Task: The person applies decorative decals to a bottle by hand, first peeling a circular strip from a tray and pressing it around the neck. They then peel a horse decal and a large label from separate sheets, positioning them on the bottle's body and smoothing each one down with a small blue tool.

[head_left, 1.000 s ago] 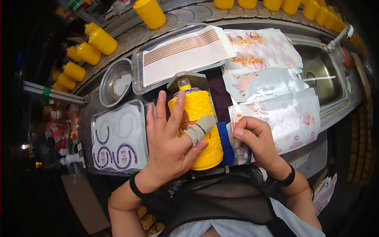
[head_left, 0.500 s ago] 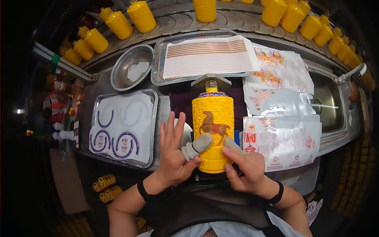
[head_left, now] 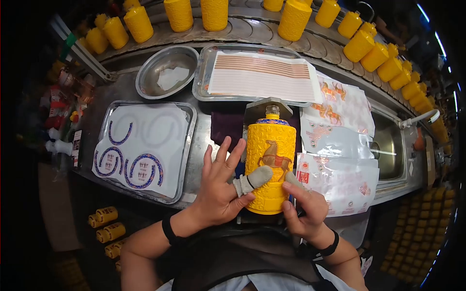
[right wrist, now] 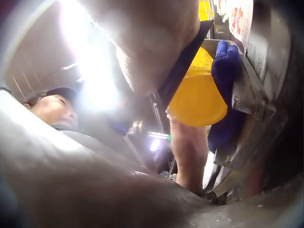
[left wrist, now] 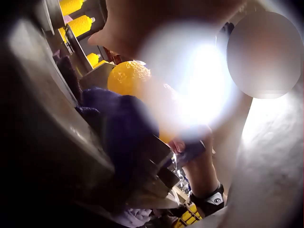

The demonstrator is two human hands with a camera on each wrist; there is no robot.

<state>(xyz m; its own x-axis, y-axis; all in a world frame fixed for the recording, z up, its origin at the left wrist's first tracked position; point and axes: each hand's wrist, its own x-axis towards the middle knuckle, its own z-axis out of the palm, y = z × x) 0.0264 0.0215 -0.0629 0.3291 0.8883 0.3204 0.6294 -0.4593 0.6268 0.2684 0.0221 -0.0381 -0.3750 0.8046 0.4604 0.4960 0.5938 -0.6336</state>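
A yellow embossed bottle [head_left: 264,138] with a clear glass neck lies on a rest, its neck pointing away. A brown horse decal [head_left: 275,154] sits on its upper face. My left hand [head_left: 218,186] spreads over the bottle's left side. Its index finger, in a grey finger cot [head_left: 256,178], presses beside the horse's front legs. My right hand [head_left: 308,206] touches the lower right side with its fingertips, near the hind legs, and also wears a grey cot [head_left: 295,179]. A dark blue flat piece [right wrist: 186,64] is tucked in the right hand, mostly hidden in the head view.
Left stands a tray [head_left: 193,140] with curved blue decals, and behind it a metal bowl [head_left: 141,82]. A tray [head_left: 203,92] with a striped sheet lies at the back. Decal sheets [head_left: 335,179] and a sink [head_left: 388,155] are right. Yellow bottles [head_left: 213,14] line the curved conveyor.
My right hand has come in from the right onto the bottle's lower right side. The left index finger has shifted lower, uncovering the horse decal. The head view has swung.
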